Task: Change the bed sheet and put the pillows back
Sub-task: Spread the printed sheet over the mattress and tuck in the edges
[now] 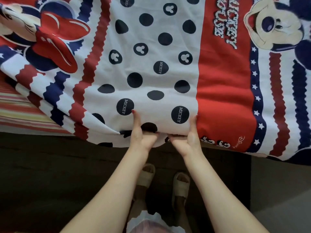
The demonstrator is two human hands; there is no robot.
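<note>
Hands were both at the lower middle of the frame, holding the near edge of the bed sheet [168,73]. The left hand [143,135] gripped the edge with the thumb lying flat on top of the cloth and the other fingers curled under it. The right hand [188,137] gripped the same edge just beside it, also with the thumb on top and the fingers tucked below. The two hands were close together, almost touching at the fingertips.

The sheet filled the upper part of the frame from left to right. It was printed with a white band of dark dots in the middle, a red band to the right of it, and red and blue wavy stripes on both sides. Cartoon mouse figures were at the upper left and the upper right. At the left edge of the frame the sheet was lifted a little, and a striped mattress [18,108] showed under it.

Below the sheet, the dark side of the bed frame [58,165] crossed the picture. Between the arms, two feet in beige slippers [180,185] stood on the floor [277,199].
</note>
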